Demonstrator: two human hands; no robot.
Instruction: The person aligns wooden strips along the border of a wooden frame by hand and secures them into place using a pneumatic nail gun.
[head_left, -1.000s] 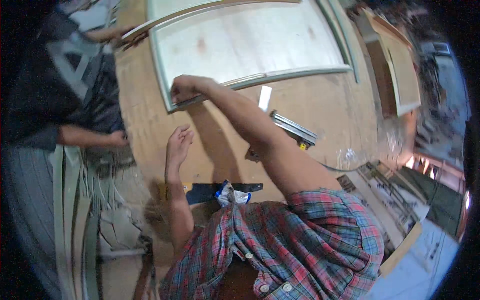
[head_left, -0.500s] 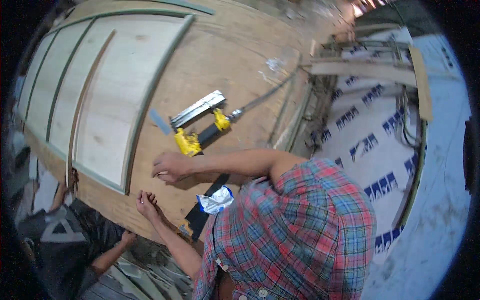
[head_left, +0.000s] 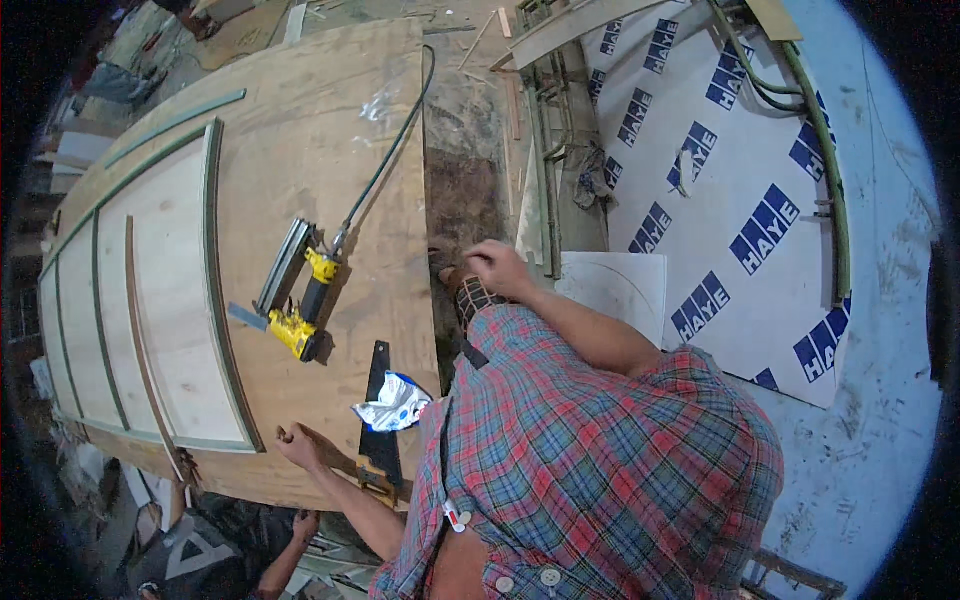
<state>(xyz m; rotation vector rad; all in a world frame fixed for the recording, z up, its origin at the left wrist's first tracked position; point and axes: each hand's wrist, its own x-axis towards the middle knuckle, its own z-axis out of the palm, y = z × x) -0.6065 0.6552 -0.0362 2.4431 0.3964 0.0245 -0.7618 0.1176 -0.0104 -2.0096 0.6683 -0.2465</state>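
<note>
While apart, hands point(head_left: 300, 445) near plywood table point(head_left: 330, 140).

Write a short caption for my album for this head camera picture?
Person in plaid shirt leans over a plywood table, left hand by a handsaw, yellow nail gun nearby.

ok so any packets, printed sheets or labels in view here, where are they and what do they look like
Crumpled packet: on the plywood table's near edge, beside the hand saw; blue, white and silvery.
Printed sheeting: spread on the floor to the right; white with repeated slanted blue marks.
Plain white board: lying on that sheeting beside the right hand; no print visible.
</note>
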